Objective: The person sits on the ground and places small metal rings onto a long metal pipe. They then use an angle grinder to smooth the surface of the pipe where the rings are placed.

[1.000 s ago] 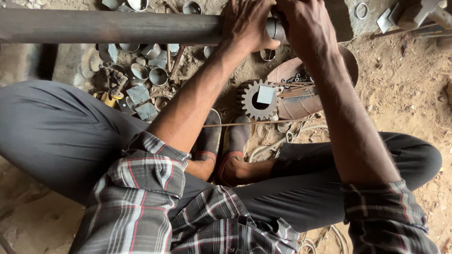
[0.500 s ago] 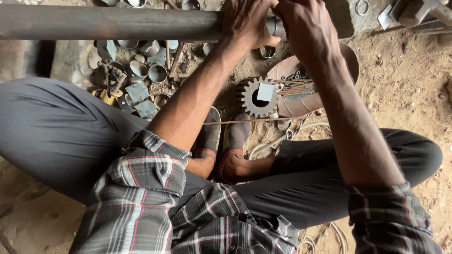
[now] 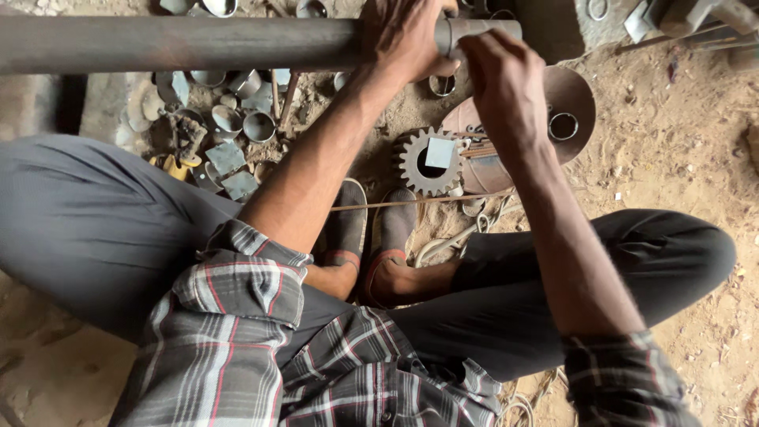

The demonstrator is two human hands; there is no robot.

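Observation:
A long dark steel pipe (image 3: 182, 43) runs across the top of the view, above my crossed legs. My left hand (image 3: 403, 35) is wrapped around the pipe near its right end. A narrower grey tube (image 3: 474, 30) sticks out of that end. My right hand (image 3: 506, 87) sits just below and against this narrower tube, fingers curled at its underside; whether it pinches something small is hidden.
On the dirt floor lie a toothed gear wheel (image 3: 431, 162) with a square plate on it, a round metal disc (image 3: 565, 103) with a ring, several short pipe offcuts (image 3: 237, 119), and a thin rod (image 3: 419, 202) across my sandals.
My right hand has slipped down from the top of the tube end to just below it. The left hand stays gripped on the pipe.

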